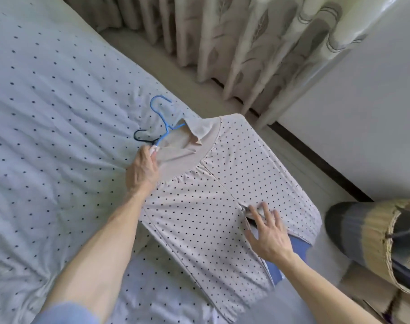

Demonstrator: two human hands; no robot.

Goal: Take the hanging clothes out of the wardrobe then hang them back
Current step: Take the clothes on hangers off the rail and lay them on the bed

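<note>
The left hand [142, 170] pinches the collar of a dotted shirt [213, 197] on a blue hanger [163, 118]. The shirt hangs just past the edge of the dotted bed [47, 101]. The right hand [268, 235] is spread flat on the shirt's front.

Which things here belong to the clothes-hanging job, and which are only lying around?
Belong to the job:
polka-dot shirt
blue hanger, inside the shirt's collar
dark hanger, partly hidden
left hand, gripping at the collar
right hand, open on the shirt

Only lying around:
dotted bedsheet
curtain
striped woven bag
</note>
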